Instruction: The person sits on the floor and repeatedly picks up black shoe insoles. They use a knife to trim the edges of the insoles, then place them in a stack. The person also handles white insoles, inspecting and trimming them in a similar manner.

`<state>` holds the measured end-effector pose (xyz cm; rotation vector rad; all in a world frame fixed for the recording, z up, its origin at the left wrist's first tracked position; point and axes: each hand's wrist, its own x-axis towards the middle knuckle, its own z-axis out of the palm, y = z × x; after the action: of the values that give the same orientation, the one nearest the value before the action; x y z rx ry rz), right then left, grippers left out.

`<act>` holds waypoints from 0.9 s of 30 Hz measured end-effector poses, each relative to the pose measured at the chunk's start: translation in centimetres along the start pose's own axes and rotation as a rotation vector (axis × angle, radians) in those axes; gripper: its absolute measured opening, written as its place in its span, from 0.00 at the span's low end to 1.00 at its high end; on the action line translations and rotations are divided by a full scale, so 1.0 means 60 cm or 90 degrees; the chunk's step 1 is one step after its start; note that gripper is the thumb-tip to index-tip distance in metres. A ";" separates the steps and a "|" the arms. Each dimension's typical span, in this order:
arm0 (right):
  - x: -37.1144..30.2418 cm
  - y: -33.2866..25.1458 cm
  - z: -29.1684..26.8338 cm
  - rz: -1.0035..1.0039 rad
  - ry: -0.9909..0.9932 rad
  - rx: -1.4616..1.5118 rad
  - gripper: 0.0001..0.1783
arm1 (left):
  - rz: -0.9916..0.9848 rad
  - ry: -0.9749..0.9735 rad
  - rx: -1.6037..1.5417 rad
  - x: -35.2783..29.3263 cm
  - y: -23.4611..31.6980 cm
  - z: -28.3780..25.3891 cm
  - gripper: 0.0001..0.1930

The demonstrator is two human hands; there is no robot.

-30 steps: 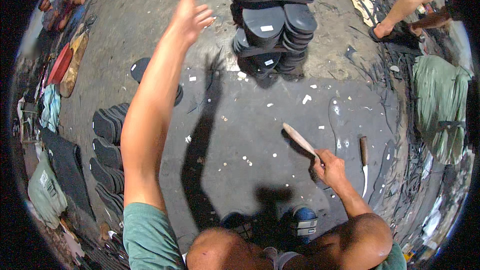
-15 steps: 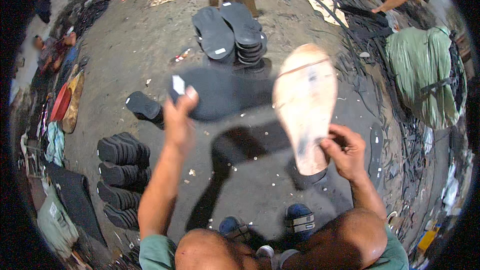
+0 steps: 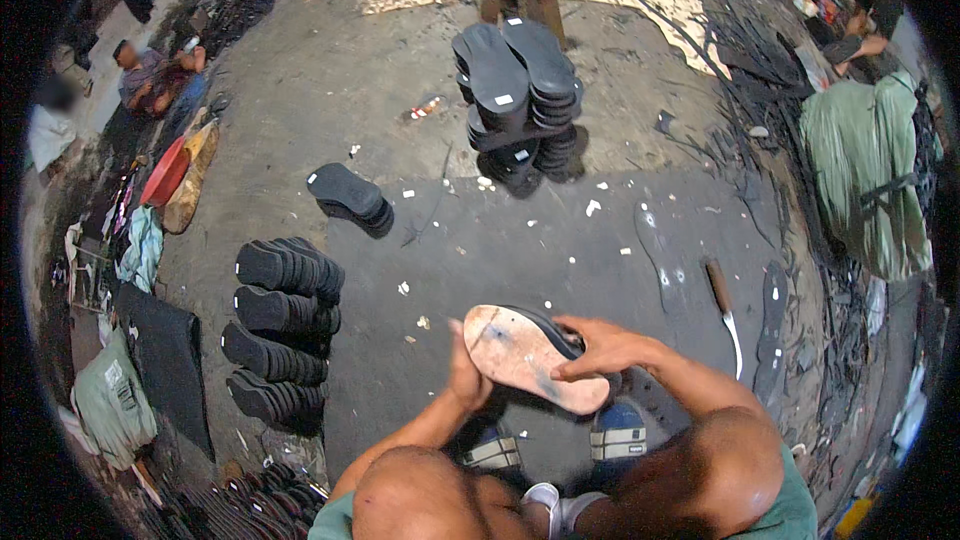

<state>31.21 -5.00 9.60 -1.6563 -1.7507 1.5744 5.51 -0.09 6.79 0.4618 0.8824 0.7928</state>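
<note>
The left hand (image 3: 468, 376) is against the left end of a pale sole-shaped board (image 3: 525, 355); its fingers are mostly hidden behind the board, so I cannot tell how far they close. The right hand (image 3: 612, 348) pinches the board near its right end, thumb on the pale face and fingers over the far edge. The board lies between the hands, tilted, its pale face up, with a black sole (image 3: 553, 327) against its underside, showing along the far edge. Both pieces are held above the floor (image 3: 480, 260), just in front of the person's knees and blue sandals (image 3: 618, 437).

To the right of the hands, a knife (image 3: 720, 302) with a brown handle lies on the floor, blade toward the person. To the left, rows of black soles (image 3: 285, 330) stand packed together, with a small pile (image 3: 348, 198) beyond them. Farther ahead rises a taller stack of soles (image 3: 515, 90). A green sack (image 3: 865, 180) sits at the far right, and a red basin (image 3: 165, 172) at the left.
</note>
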 end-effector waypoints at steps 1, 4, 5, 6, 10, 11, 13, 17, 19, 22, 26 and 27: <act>-0.004 -0.006 -0.001 0.021 0.030 -0.042 0.58 | 0.039 -0.055 0.039 0.021 0.017 -0.024 0.51; -0.005 0.010 0.003 -0.049 0.235 -0.365 0.54 | 0.451 -0.126 0.485 0.070 0.085 -0.019 0.46; 0.006 0.024 0.008 -0.082 0.247 -0.398 0.55 | 0.452 -0.185 0.682 0.080 0.073 -0.015 0.48; 0.014 0.061 0.019 -0.078 0.243 -0.460 0.56 | 0.462 -0.259 0.871 0.093 0.058 -0.001 0.51; 0.023 0.050 0.013 -0.004 0.203 -0.502 0.62 | 0.254 -0.361 0.989 0.135 0.034 -0.031 0.56; 0.013 0.047 0.002 0.031 0.193 -0.510 0.63 | 0.288 -0.365 0.997 0.139 0.034 -0.046 0.56; -0.016 0.089 -0.021 0.074 0.189 -0.505 0.64 | 0.370 -0.382 1.006 0.142 0.044 -0.037 0.55; -0.038 0.119 -0.020 0.026 0.268 -0.423 0.61 | 0.533 -0.399 0.979 0.089 0.086 0.021 0.51; -0.048 0.109 -0.007 -0.004 0.299 -0.320 0.61 | 0.621 -0.454 0.936 0.054 0.138 0.104 0.47; -0.036 0.113 0.034 -0.085 0.365 -0.149 0.61 | 0.670 -0.540 0.987 -0.007 0.177 0.222 0.46; 0.053 0.167 0.110 -0.214 0.340 -0.133 0.60 | 0.658 -0.536 1.167 0.017 0.090 0.170 0.48; 0.045 0.174 0.105 -0.192 0.348 -0.148 0.60 | 0.630 -0.553 1.135 0.022 0.087 0.180 0.49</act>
<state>31.16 -8.42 -2.39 -1.6198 -1.8062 0.7188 12.73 3.81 15.66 2.7099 0.2287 0.3195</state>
